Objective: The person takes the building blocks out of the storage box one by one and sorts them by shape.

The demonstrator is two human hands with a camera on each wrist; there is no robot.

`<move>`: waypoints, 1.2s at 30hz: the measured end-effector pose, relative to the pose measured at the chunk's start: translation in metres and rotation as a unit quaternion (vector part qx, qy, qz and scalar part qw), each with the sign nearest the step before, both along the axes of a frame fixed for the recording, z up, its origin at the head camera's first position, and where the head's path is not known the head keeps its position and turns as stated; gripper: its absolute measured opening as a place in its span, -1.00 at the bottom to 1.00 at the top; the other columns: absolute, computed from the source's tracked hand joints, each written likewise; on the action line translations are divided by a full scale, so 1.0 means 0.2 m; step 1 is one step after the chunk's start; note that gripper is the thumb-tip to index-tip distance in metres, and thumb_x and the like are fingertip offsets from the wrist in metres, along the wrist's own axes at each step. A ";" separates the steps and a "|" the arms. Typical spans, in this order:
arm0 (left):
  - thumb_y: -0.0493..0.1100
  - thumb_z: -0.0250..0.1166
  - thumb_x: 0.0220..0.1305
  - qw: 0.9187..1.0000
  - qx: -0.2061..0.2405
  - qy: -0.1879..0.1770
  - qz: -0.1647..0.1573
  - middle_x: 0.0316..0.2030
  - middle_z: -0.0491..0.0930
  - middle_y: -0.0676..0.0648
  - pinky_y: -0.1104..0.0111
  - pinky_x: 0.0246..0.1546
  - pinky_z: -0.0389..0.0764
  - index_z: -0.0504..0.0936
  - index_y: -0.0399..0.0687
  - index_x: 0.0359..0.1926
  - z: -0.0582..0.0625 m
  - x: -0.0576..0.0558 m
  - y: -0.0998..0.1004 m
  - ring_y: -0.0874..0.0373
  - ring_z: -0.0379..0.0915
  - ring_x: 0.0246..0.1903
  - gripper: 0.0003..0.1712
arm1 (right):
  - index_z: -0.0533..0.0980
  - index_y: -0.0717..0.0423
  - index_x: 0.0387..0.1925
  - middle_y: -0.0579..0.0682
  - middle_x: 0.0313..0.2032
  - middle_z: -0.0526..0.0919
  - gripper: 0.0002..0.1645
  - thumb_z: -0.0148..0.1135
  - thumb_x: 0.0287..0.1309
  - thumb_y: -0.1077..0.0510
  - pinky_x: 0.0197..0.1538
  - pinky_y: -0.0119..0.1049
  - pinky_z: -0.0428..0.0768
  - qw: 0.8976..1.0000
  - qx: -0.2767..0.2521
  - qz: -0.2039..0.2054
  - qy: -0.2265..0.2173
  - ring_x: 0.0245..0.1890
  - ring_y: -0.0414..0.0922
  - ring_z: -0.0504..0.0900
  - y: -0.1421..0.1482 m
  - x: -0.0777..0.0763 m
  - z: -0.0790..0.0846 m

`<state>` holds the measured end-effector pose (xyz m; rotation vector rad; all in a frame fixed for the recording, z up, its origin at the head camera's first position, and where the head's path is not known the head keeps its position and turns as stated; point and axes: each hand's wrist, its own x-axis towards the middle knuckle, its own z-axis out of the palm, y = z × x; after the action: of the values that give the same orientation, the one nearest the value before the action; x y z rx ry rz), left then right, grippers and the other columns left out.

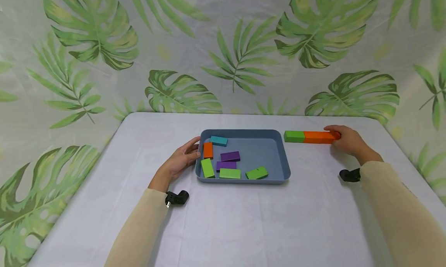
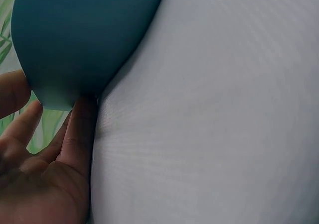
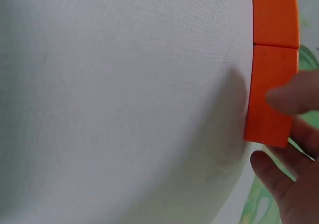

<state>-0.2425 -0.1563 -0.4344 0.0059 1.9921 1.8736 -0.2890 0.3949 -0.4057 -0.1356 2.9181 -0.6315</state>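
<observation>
My left hand (image 1: 182,160) is at the left side of a blue-grey rectangular tray (image 1: 244,133), its fairly straight fingers against the outer wall. In the left wrist view, fingertips (image 2: 82,114) lie right at the tray's corner (image 2: 75,50). At the right, my right hand (image 1: 352,141) holds the end orange block (image 3: 269,119) between thumb and fingers. That block is the last in a straight row: a green block (image 1: 294,136) nearest the tray, then two orange blocks end to end.
Inside the tray lie a teal block (image 1: 218,141), an orange block (image 1: 208,150), two purple blocks (image 1: 230,156) and three light green blocks (image 1: 230,173). A white cloth covers the table (image 1: 223,220). Behind it hangs a leaf-print curtain (image 1: 240,57).
</observation>
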 end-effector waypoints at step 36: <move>-0.30 0.08 0.44 1.000 0.001 0.003 -0.008 0.54 0.05 -0.14 0.01 0.52 0.16 0.09 0.29 0.55 0.01 0.01 0.00 -0.07 0.06 0.50 -0.23 | 0.60 0.19 0.05 0.18 0.05 0.65 -0.55 0.24 0.10 0.49 0.20 0.20 0.44 0.949 -0.021 0.253 0.189 0.15 0.21 0.49 -0.66 0.29 0.40</move>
<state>-0.2399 -0.1561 -0.4321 0.0278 1.9897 1.8677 -0.2311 0.2626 -0.3260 -1.0799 3.0119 -0.6272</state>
